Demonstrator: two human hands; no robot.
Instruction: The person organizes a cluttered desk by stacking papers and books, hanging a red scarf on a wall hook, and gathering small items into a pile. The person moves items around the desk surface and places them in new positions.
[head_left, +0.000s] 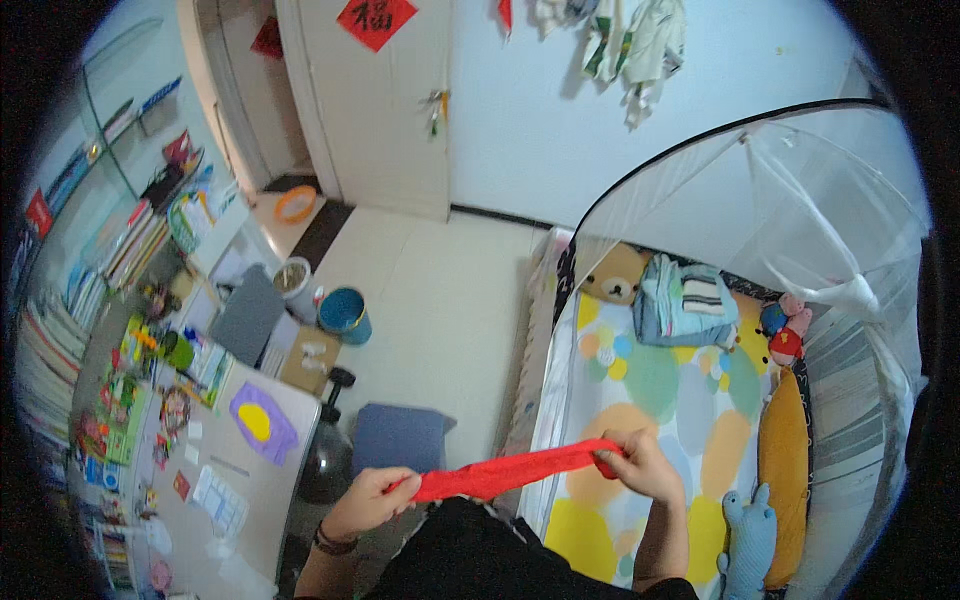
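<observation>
A long red cloth strip (500,474), which looks folded into a band, stretches between my two hands in front of my body. My left hand (372,503) pinches its left end between thumb and fingers, and a dark band circles that wrist. At the other end my right hand (642,466) grips the cloth, a little higher and farther away, with a short red end curling under the fingers. The strip sags slightly in the middle and passes just beyond my black clothing (480,555). Whether it has more layers cannot be made out.
On the right is a bed (650,440) with a patterned sheet, folded clothes (685,302), soft toys and a mosquito net (800,190). A cluttered desk (250,490) stands left. Between them are a grey-blue stool (402,440), a blue bin (344,316) and pale floor (440,270).
</observation>
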